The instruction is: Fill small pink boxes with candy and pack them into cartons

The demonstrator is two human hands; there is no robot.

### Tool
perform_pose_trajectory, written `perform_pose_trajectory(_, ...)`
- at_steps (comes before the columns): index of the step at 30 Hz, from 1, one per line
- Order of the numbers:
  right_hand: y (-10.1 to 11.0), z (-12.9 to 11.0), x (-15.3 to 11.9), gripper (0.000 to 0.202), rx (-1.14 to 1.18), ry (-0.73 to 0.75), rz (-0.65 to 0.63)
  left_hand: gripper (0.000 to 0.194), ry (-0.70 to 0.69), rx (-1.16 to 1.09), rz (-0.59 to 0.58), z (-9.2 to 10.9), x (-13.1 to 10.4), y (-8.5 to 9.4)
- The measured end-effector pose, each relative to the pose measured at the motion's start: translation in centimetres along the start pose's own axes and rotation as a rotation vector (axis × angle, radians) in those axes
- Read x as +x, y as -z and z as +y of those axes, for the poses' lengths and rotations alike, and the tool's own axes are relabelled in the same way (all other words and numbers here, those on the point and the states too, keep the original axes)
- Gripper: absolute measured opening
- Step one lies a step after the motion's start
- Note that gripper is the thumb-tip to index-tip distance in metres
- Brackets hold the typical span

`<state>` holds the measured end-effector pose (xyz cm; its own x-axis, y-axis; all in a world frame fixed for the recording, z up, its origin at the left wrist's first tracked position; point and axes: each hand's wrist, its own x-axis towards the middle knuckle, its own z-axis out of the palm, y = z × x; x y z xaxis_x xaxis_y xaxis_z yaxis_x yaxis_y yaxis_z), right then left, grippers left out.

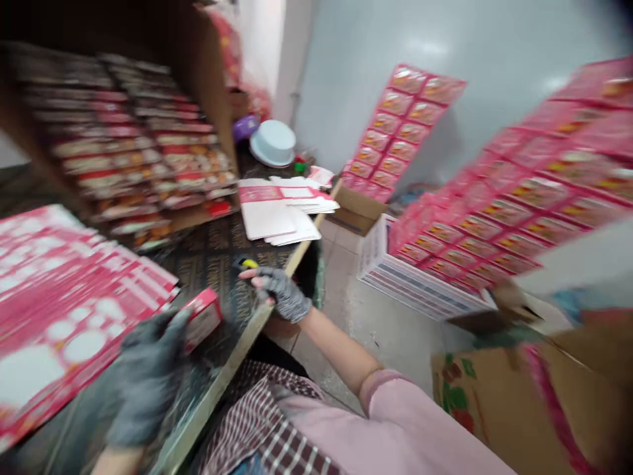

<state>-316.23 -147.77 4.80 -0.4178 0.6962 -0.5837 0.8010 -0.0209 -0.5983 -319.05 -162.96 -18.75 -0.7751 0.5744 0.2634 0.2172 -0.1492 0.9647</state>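
Here the left hand (148, 376) in a grey glove closes around a small pink box (202, 318) near the flat pink sheets (64, 310) on the left, while the right hand (279, 290) curls loosely at the table edge (237, 353) beside a yellow thing (248, 264), maybe to steady itself.

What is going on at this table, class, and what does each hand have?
A person in grey gloves works at a dark table amid pink packaging. The left hand holds a small pink box beside a stack of flat pink sheets. The right hand rests at the table's edge, touching a small yellow and black object; motion blur hides what it is. Unfolded white cartons lie further back, and stacks of pink boxes stand on the floor to the right.
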Motion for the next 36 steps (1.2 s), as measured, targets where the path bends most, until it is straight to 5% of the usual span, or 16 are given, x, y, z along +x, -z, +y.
perform_pose_trajectory(6, -1.7, 1.1, 1.0, 0.043, 0.032, -0.099, -0.099, 0.046, -0.023, 0.255, 0.167, 2.6, 0.4, -1.1)
perform_pose_trajectory(11, -4.7, 2.4, 0.9, 0.042, 0.096, -0.243, -0.299, 0.031, -0.001, 0.214, 0.15, 2.6, 0.3, -0.5)
perform_pose_trajectory(16, -5.6, 4.3, 1.5, 0.042, 0.141, -0.353, -0.291, 0.027, -0.034, 0.164, 0.169, 1.9, -0.1, -0.5)
perform_pose_trajectory(21, -5.2, 5.1, 2.2, 0.029, 0.219, -0.421, -0.306, 0.042, -0.103, 0.219, 0.02, 1.5, -0.4, 0.2)
perform_pose_trajectory(24, -5.3, 5.1, 2.6, 0.029, 0.255, -0.448, -0.33, 0.031, -0.032, 0.215, -0.079, 1.8, 0.0, 0.4)
perform_pose_trajectory(27, -5.1, 5.3, 3.1, 0.033, 0.11, -0.367, -0.313, 0.022, 0.115, 0.181, -0.042, 2.3, 1.0, -0.4)
perform_pose_trajectory(32, -3.1, 7.7, 3.0, 0.064, -0.447, -0.301, -0.331, 0.013, 0.194, 0.368, 0.007, 2.7, 1.7, -1.5)
perform_pose_trajectory(36, -1.1, 10.3, 2.5, 0.103, -0.177, -0.628, -0.366, 0.02, 0.086, 0.299, 0.041, 3.6, -1.1, 0.0)
